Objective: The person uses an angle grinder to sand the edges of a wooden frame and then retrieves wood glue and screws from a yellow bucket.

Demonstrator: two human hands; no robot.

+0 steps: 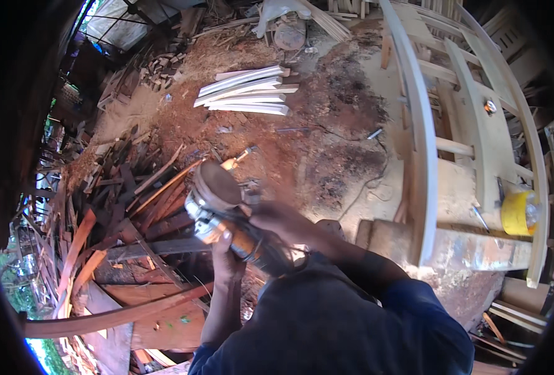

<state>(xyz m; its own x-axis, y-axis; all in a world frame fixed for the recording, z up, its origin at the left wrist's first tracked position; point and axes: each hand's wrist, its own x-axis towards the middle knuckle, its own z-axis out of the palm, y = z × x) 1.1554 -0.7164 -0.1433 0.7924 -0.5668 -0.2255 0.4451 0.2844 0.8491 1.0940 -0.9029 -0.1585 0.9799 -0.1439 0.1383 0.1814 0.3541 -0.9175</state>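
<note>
An angle grinder [244, 242] with an orange and black body and a silver head is held up in front of my chest. Its round brown disc [218, 184] faces upward and away from me. My left hand [228, 255] is closed around the body, just behind the metal head, with the thumb on top. My right hand [276, 221] reaches across from the right, its fingers close to the edge of the disc. Motion smears those fingers, so their grip cannot be made out.
A pile of scrap wood [146, 206] fills the left, with a long curved strip [121, 317] nearest me. Pale wooden strips [249, 92] lie on the dirt floor ahead. At right stands a large wooden frame [422, 137] beside a yellow container [517, 212]. A dark cord [384, 164] trails across the floor.
</note>
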